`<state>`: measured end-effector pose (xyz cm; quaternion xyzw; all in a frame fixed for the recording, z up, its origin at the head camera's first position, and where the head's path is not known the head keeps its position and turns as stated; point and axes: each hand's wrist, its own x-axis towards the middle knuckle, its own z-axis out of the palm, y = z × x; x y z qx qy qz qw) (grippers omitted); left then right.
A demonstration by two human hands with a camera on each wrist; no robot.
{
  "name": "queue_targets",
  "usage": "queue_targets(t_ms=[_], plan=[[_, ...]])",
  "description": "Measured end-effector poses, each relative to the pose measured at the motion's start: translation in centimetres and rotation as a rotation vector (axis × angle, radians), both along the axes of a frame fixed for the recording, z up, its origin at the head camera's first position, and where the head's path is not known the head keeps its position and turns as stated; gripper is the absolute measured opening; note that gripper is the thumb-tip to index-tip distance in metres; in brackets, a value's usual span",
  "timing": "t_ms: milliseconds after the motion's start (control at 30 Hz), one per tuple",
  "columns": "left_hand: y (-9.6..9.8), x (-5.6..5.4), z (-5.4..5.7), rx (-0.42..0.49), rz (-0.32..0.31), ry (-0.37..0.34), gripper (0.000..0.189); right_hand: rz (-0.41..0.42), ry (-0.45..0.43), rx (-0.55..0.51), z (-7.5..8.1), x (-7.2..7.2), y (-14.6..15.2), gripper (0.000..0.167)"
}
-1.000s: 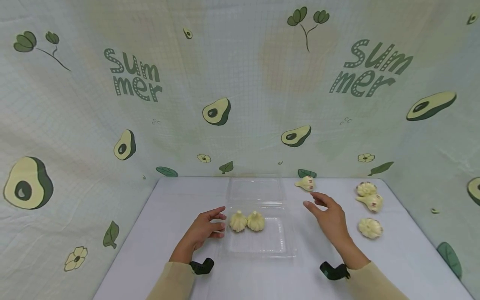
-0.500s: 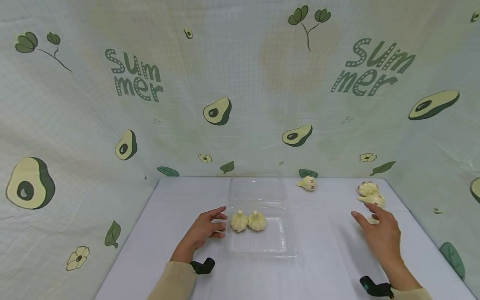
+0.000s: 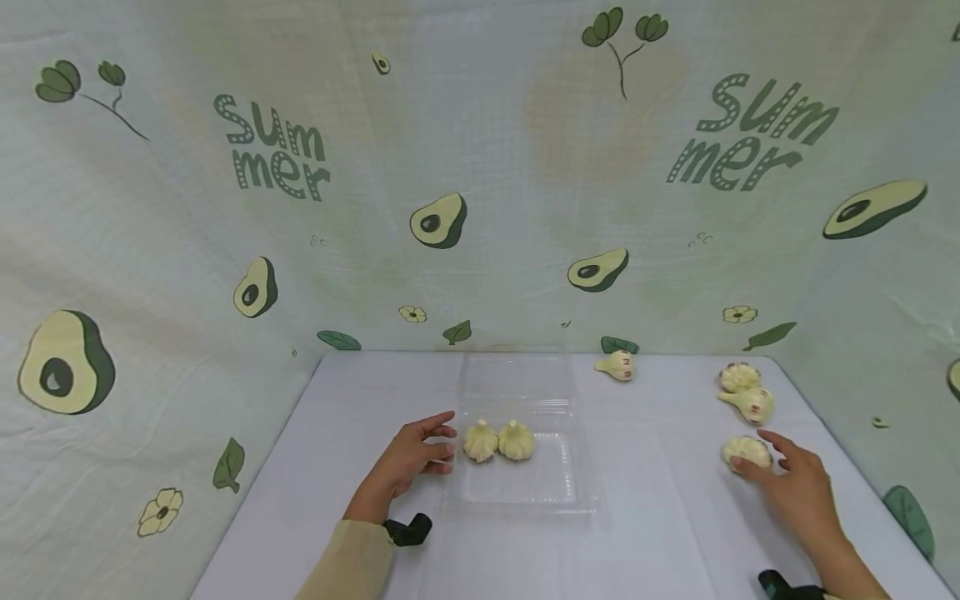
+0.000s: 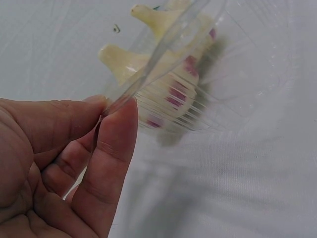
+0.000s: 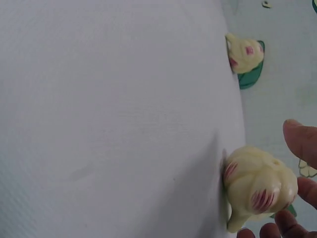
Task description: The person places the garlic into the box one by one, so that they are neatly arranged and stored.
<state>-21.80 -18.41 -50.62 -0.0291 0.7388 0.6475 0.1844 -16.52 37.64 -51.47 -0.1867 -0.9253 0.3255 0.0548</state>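
My left hand (image 3: 420,454) pinches the left rim of a clear plastic clamshell box (image 3: 525,500); in the left wrist view, thumb and forefinger meet on the edge of the plastic (image 4: 148,69). Two garlic bulbs, a left one (image 3: 480,441) and a right one (image 3: 516,440), stand side by side at the back left inside it. At the right, my right hand (image 3: 802,487) is spread around a garlic bulb (image 3: 742,450) on the table. Its thumb overlaps that bulb in the head view. The right wrist view shows a bulb (image 5: 260,183) close to the fingers, with no firm grip visible.
Behind the right hand lie two more garlic bulbs, a rear one (image 3: 739,377) and a front one (image 3: 752,405), close together. Another bulb (image 3: 618,365) lies at the table's back edge. The box's lid (image 3: 517,377) is folded back. A printed cloth (image 3: 495,150) hangs behind the table.
My right hand has moved right, from beside the box to the garlic bulb nearest the front right, and lowered around it. The left hand stays on the box's edge.
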Motion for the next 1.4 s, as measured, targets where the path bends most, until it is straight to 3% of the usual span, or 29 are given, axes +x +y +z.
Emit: queue_targets(t_ms=[267, 833, 1067, 1167, 1400], plan=[[0.0, 0.0, 0.0, 0.007, -0.002, 0.001, 0.067, 0.084, 0.06, 0.022, -1.2, -0.7, 0.5, 0.075], [-0.1, 0.0, -0.1, 0.013, -0.006, 0.014, 0.067, 0.024, 0.106, 0.016, -1.6, -1.0, -0.3, 0.066], [-0.2, 0.0, -0.1, 0.019, -0.011, 0.017, 0.067, 0.034, 0.193, 0.026, -1.3, -1.0, -0.6, 0.065], [-0.2, 0.0, -0.1, 0.02, -0.01, 0.017, 0.067, 0.034, 0.172, 0.005, -0.9, -1.0, -0.8, 0.068], [-0.2, 0.1, -0.2, 0.016, -0.01, 0.013, 0.067, -0.044, 0.029, -0.102, 0.5, -1.3, -1.9, 0.081]])
